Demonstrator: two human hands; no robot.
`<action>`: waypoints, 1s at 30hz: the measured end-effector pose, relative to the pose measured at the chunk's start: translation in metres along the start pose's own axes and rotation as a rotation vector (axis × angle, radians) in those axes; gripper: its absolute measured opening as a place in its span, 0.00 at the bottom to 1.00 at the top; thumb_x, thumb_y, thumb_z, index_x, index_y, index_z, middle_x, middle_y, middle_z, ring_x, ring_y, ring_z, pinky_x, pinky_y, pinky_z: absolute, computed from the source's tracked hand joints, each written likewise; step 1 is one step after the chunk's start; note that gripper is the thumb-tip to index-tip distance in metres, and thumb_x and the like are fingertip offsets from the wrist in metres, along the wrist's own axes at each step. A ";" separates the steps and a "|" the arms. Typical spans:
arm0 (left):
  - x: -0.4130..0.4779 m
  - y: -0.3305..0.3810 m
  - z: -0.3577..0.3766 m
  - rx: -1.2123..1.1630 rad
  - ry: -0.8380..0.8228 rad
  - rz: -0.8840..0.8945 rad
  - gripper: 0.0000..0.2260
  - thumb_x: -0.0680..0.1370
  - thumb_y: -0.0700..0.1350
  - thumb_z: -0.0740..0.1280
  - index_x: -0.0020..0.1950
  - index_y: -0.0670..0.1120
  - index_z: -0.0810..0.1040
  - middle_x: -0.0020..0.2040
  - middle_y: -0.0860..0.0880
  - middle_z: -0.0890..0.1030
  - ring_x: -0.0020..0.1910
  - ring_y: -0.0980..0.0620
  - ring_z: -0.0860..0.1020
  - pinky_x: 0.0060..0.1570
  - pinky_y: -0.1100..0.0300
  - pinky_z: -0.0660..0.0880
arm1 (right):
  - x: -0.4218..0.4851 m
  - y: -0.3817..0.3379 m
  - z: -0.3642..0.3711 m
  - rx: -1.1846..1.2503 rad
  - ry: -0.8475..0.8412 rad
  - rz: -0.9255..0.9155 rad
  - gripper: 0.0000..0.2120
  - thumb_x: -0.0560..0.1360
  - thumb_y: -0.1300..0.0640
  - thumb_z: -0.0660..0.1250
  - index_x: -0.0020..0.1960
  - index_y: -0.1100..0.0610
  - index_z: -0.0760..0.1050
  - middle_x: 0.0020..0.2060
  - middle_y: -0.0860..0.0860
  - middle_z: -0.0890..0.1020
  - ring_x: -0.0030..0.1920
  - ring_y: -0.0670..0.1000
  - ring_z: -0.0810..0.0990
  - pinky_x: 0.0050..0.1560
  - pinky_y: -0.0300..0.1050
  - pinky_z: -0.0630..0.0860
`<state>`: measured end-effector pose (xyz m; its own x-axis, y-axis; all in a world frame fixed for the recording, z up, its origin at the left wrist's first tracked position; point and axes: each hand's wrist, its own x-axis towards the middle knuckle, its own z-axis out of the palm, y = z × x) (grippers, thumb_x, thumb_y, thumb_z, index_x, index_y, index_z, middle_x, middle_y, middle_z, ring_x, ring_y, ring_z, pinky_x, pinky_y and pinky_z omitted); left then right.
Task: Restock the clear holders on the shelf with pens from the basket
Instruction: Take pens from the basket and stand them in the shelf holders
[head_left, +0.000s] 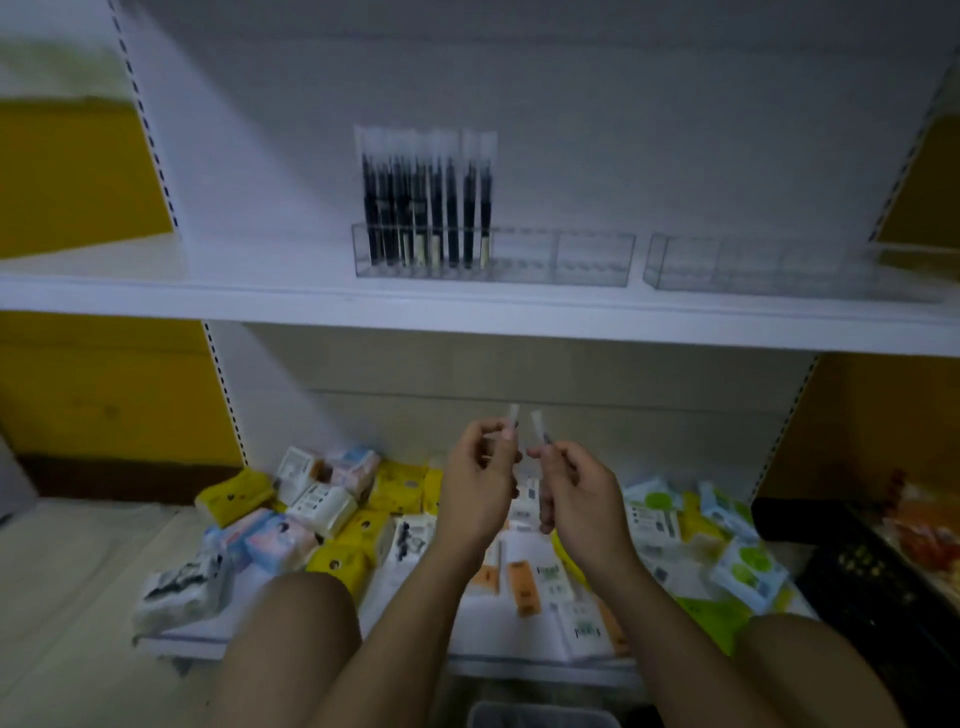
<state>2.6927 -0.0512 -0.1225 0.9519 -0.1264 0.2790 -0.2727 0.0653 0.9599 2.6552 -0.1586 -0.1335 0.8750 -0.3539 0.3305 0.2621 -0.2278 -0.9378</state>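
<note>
Two clear holders stand on the white shelf (260, 296). The left holder (566, 260) has several dark pens (426, 213) in clear sleeves standing in its left part. The right holder (753, 265) holds nothing that I can see. Below the shelf my left hand (480, 483) pinches a sleeved pen (513, 417) whose clear tip sticks up. My right hand (571, 493) holds a second sleeved pen (537, 423) close beside it. The hands almost touch. Only a grey rim (540, 714) shows at the bottom edge; I cannot tell if it is the basket.
The lower shelf (171, 639) is covered with several small packets in yellow, white, blue and green (343, 499). A black crate (872, 577) stands at the right. My knees (306, 613) frame the bottom. Yellow wall panels (78, 171) flank the shelf unit.
</note>
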 end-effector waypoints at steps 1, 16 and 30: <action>0.005 0.011 0.000 -0.002 0.007 0.011 0.06 0.81 0.51 0.63 0.51 0.50 0.77 0.39 0.47 0.80 0.33 0.56 0.77 0.38 0.54 0.78 | 0.004 -0.010 0.000 0.026 -0.001 -0.022 0.11 0.80 0.51 0.62 0.41 0.48 0.78 0.24 0.47 0.73 0.25 0.47 0.70 0.26 0.42 0.70; 0.074 0.143 -0.012 0.087 -0.170 0.252 0.03 0.77 0.42 0.70 0.49 0.46 0.82 0.42 0.48 0.83 0.41 0.56 0.81 0.42 0.63 0.78 | 0.083 -0.137 -0.026 -0.178 0.084 -0.351 0.07 0.76 0.52 0.68 0.53 0.51 0.81 0.49 0.48 0.81 0.46 0.39 0.78 0.48 0.37 0.76; 0.159 0.227 -0.012 0.306 -0.063 0.531 0.12 0.77 0.44 0.70 0.57 0.56 0.75 0.49 0.54 0.81 0.39 0.59 0.82 0.37 0.66 0.79 | 0.185 -0.209 -0.021 -0.157 0.108 -0.650 0.23 0.73 0.56 0.72 0.64 0.40 0.71 0.39 0.42 0.77 0.39 0.38 0.77 0.39 0.25 0.72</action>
<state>2.7836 -0.0442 0.1393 0.6676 -0.2137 0.7132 -0.7439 -0.1503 0.6512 2.7543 -0.1953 0.1258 0.5116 -0.1875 0.8385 0.6520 -0.5509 -0.5210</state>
